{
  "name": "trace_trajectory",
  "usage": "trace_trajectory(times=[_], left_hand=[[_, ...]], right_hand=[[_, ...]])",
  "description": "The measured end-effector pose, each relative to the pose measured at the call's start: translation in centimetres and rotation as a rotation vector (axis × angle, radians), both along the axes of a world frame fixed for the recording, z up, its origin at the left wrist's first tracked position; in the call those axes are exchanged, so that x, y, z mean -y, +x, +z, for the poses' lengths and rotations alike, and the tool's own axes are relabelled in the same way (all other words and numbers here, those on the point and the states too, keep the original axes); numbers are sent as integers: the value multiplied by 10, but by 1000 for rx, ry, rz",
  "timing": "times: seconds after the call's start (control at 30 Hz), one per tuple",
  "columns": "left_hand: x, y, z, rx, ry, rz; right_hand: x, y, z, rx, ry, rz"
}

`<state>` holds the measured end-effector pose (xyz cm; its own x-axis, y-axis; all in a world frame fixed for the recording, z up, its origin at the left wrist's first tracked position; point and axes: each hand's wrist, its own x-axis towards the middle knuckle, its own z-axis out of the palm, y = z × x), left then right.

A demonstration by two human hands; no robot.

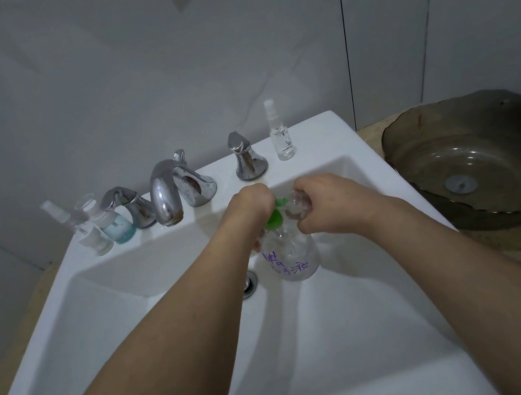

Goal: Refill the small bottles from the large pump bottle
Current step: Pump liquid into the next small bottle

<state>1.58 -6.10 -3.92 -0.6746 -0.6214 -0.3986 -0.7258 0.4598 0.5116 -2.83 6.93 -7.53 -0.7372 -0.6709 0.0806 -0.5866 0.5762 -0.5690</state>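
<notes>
Grey-tiled wall behind; white sink (357, 142) fills most of our view, with a brown glass basin (475, 159) on the counter to the right.

We hold the pump bottle (291, 254) over the sink, roughly above the drain (249, 282). It is clear with purple lettering, and its long axis runs about upright, the base tilted slightly toward us. Our left hand (248, 204) curls over its green pump head (274, 215); whether the fingers press down or just grip, we cannot tell.

Our right hand (319, 204) grips a small clear bottle (299, 206), held just beside the pump head, to its right. The small bottle's mouth is hidden by our fingers, so we cannot confirm that it sits under the nozzle.

Key relation: the nozzle points right, toward the small bottle, and the two look as if they are touching or nearly so. We judge that the fill turns on keeping the opening under the nozzle while the left hand pumps.

On the ledge: a spray bottle (279, 131) stands at the right, past the right tap handle (247, 161). Three more small bottles (97, 226) cluster at the left, one with blue liquid, beside the left handle (130, 204). The spout (165, 196) is between the handles.

Progress: at least four bottles wait on the ledge; fill levels are unclear.
</notes>
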Motion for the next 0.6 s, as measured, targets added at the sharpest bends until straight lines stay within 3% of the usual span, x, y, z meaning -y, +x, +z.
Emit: trace_trajectory(times=[0.23,0.6], left_hand=[[13,6,7,150,272,71],[2,-1,5,86,111,102]], right_hand=[[-2,5,2,-16,-40,-7],[-3,3,5,66,-22,29]])
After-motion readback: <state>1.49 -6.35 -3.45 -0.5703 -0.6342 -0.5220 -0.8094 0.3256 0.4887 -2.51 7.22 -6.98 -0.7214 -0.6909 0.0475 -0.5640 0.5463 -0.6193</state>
